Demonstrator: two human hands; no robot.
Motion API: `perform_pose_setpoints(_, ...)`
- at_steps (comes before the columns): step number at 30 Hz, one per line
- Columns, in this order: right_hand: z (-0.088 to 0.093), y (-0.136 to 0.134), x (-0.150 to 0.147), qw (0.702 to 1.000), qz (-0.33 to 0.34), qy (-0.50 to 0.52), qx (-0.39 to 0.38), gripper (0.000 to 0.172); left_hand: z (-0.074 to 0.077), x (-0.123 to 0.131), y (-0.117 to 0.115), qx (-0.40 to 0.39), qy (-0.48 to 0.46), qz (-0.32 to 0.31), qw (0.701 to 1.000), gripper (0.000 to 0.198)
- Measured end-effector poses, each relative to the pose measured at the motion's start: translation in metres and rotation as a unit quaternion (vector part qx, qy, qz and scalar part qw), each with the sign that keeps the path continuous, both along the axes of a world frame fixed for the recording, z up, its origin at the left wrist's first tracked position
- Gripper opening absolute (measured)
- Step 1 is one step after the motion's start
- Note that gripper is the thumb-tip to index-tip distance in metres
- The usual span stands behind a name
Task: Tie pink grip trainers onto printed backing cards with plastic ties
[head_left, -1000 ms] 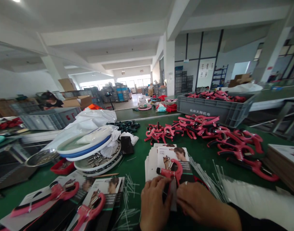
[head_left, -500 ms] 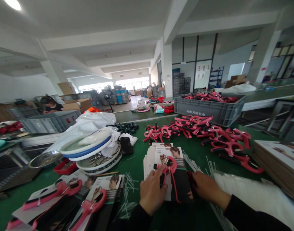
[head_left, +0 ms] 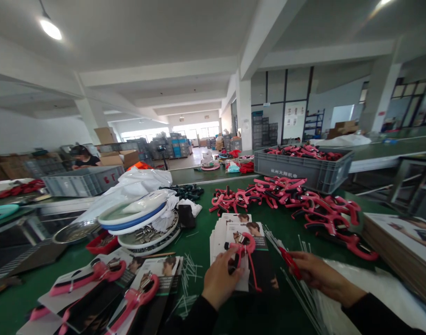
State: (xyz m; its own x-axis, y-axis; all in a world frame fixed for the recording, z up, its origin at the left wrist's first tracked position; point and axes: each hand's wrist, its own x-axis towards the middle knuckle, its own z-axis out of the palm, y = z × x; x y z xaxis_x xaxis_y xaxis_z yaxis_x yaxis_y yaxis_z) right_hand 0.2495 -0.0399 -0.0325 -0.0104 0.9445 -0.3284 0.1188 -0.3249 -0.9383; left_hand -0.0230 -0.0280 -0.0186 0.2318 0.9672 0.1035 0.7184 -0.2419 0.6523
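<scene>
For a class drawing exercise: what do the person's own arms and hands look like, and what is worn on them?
Both arms wear plain black long sleeves: the left sleeve and the right sleeve reach to the wrists and show no visible markings. The left hand and right hand are bare, without gloves, and no cables or straps show.

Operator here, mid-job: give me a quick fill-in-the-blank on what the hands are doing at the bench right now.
The left hand touches a pink hand exerciser mounted on a printed ____.
The right hand pinches a small item coloured ____.
The workbench mat under them is ____.

Missing words: card; red; green.
</scene>
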Motion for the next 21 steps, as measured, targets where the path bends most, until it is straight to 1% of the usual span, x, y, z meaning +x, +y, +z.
perform_pose_setpoints(2, 0.007, -0.01, -0.001, 0.999, -0.006, 0.036, 0.012, 0.06, 0.001, -0.001, 0.003, 0.004, -0.007, 0.0, 1.0, 0.049)
perform_pose_setpoints(3, 0.01, -0.013, -0.004, 0.999, 0.001, 0.035, 0.023, 0.064, 0.003, 0.0, 0.003, 0.016, -0.007, 0.0, 1.0, 0.047)
perform_pose_setpoints(4, 0.013, -0.016, -0.007, 0.999, 0.018, 0.024, 0.038, 0.064, 0.005, 0.001, 0.002, 0.034, -0.004, 0.0, 0.999, 0.043)
perform_pose_setpoints(6, 0.019, -0.019, -0.014, 0.993, 0.074, -0.041, 0.085, 0.055, 0.011, 0.007, -0.002, 0.078, 0.021, 0.006, 0.997, 0.029)
perform_pose_setpoints(7, 0.022, -0.019, -0.018, 0.983, 0.106, -0.097, 0.116, 0.05, 0.013, 0.011, -0.005, 0.1, 0.044, 0.013, 0.994, 0.023)
perform_pose_setpoints(8, 0.024, -0.019, -0.021, 0.964, 0.133, -0.169, 0.155, 0.044, 0.015, 0.016, -0.008, 0.12, 0.071, 0.022, 0.99, 0.019)
perform_pose_setpoints(9, 0.026, -0.017, -0.023, 0.934, 0.15, -0.254, 0.202, 0.038, 0.017, 0.021, -0.011, 0.136, 0.1, 0.033, 0.985, 0.018)
perform_pose_setpoints(10, 0.027, -0.016, -0.024, 0.89, 0.157, -0.343, 0.255, 0.035, 0.019, 0.027, -0.013, 0.148, 0.126, 0.043, 0.98, 0.018)
perform_pose_setpoints(11, 0.029, -0.013, -0.025, 0.836, 0.155, -0.428, 0.306, 0.036, 0.02, 0.032, -0.014, 0.159, 0.147, 0.05, 0.975, 0.018)
perform_pose_setpoints(13, 0.034, -0.009, -0.025, 0.72, 0.144, -0.558, 0.386, 0.045, 0.021, 0.041, -0.012, 0.172, 0.174, 0.056, 0.968, 0.019)
perform_pose_setpoints(14, 0.037, -0.007, -0.026, 0.674, 0.144, -0.6, 0.407, 0.05, 0.021, 0.044, -0.01, 0.171, 0.179, 0.058, 0.967, 0.019)
perform_pose_setpoints(15, 0.041, -0.005, -0.027, 0.636, 0.148, -0.633, 0.415, 0.053, 0.021, 0.046, -0.008, 0.169, 0.176, 0.061, 0.968, 0.019)
perform_pose_setpoints(16, 0.047, -0.003, -0.028, 0.606, 0.155, -0.659, 0.417, 0.053, 0.02, 0.046, -0.005, 0.163, 0.164, 0.061, 0.971, 0.019)
perform_pose_setpoints(18, 0.058, -0.002, -0.032, 0.56, 0.165, -0.691, 0.426, 0.045, 0.017, 0.044, 0.002, 0.144, 0.116, 0.051, 0.981, 0.018)
perform_pose_setpoints(21, 0.07, 0.0, -0.039, 0.512, 0.181, -0.703, 0.458, 0.032, 0.01, 0.036, 0.009, 0.121, 0.012, 0.021, 0.992, 0.017)
